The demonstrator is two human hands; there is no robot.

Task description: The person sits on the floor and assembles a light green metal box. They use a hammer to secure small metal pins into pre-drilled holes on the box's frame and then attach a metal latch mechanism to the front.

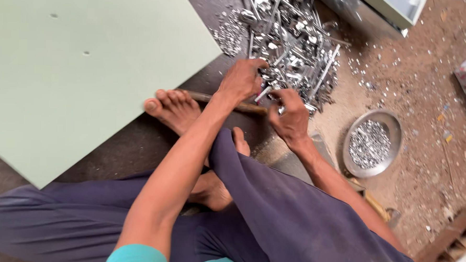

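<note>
The pile of shiny metal scraps (292, 42) is cut off by the top edge, and its pieces are too blurred to be told apart. What is pinched in the right hand (291, 118), just below the pile, is too small to be made out. The wooden handle (244, 107) below the pile is partly hidden behind the left hand (240, 81). The grey metal box (374, 11) right of the pile is cut off at the top.

Dusty dirt floor (424, 76), pale green panel (73, 66), daylight, scattered metal chips (374, 74)
</note>
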